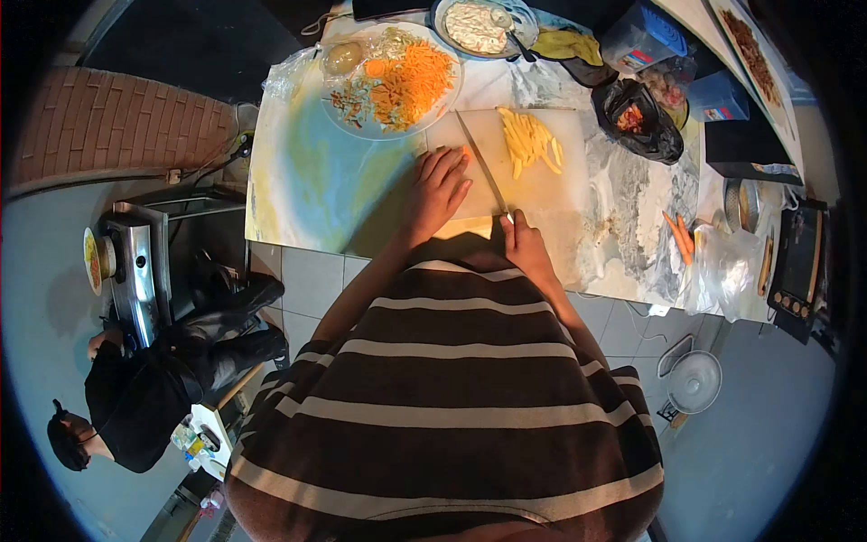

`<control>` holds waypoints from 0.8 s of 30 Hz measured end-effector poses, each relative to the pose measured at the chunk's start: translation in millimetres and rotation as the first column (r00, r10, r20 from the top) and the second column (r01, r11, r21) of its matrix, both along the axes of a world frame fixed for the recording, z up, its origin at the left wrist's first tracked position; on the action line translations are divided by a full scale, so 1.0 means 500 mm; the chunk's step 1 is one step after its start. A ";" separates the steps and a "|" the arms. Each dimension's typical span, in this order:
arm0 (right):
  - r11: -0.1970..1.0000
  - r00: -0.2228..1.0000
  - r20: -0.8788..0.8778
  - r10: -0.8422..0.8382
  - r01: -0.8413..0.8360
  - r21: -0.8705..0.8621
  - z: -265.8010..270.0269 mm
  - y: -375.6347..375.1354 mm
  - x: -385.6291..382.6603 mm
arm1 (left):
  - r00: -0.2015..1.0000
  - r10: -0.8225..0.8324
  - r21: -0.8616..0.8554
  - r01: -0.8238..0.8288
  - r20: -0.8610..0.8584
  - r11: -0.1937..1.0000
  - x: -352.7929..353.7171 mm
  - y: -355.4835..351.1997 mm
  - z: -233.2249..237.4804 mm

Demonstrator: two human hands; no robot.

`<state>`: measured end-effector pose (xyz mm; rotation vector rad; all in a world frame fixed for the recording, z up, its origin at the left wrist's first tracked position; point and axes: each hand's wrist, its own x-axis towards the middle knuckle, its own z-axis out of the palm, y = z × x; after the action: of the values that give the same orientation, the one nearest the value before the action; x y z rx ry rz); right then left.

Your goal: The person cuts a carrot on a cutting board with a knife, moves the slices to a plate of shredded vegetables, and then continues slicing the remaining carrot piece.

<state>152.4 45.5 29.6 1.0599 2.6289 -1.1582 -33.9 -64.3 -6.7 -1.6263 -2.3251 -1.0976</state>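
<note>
My right hand [526, 246] is wrapped round the handle of a long kitchen knife [484, 167], whose blade points away from me across the pale cutting board [569, 194]. Just left of the blade, my left hand [438, 194] rests on the board with bent fingers. A bit of orange carrot [466, 154] shows at its fingertips; the rest is hidden under the hand. Yellow cut sticks [528, 143], which look like potato, lie in a pile right of the knife. Behind my left hand stands a large plate [361, 133] with shredded carrot [420, 81] and other shredded vegetables.
At the back is a bowl [438, 18] of white mixture with a spoon. A black plastic bag [664, 144] with scraps, whole carrots [679, 237] and a clear plastic bag [727, 271] lie to the right. Another person [144, 397] is by a stove [137, 271] at the left.
</note>
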 end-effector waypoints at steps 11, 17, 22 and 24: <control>0.999 1.000 -0.013 0.026 -0.025 0.044 -0.007 -0.005 0.002 | 1.000 0.008 -0.023 -0.008 0.018 1.000 0.001 -0.002 0.006; 0.995 0.999 0.004 0.050 -0.051 0.084 -0.009 -0.007 -0.002 | 1.000 0.017 -0.043 -0.017 -0.003 0.999 0.002 -0.004 0.010; 0.997 1.000 0.007 0.023 -0.024 0.068 0.001 -0.016 -0.010 | 1.000 0.014 -0.037 -0.014 -0.010 0.999 0.000 -0.002 0.008; 0.998 1.000 0.015 0.014 -0.015 0.069 -0.003 -0.023 -0.010 | 1.000 0.015 -0.029 -0.016 -0.012 0.999 0.002 -0.001 0.007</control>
<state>147.5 34.2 28.0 1.0542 2.6788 -1.0606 -33.1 -64.6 -3.3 -1.6173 -2.3534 -1.0525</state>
